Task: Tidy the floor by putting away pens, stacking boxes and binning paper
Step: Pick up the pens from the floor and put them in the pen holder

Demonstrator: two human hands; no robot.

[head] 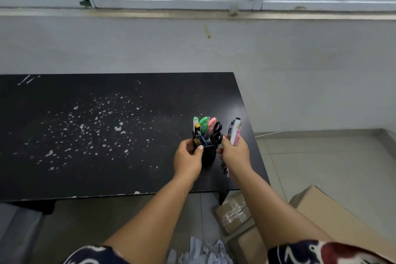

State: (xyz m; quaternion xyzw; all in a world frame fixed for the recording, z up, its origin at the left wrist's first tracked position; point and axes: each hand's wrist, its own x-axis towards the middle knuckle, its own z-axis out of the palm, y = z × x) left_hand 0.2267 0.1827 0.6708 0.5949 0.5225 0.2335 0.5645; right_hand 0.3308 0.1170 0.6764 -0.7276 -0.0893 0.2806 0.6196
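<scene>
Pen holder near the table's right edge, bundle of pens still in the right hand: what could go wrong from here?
1. The pen holder is already crowded with markers and scissors, so pushing in the bundle of pens may jam or spill some.
2. It stands near the table's right edge; a shove could tip it off, though the left hand steadies it.
3. The right hand grips several pens; one might slip.

left hand point(188, 162) grips pen holder point(207, 155) — on black table point(107, 135) | right hand point(234, 152) holds pens point(235, 130)

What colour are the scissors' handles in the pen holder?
Black scissors, in the pen holder; head view.
</scene>
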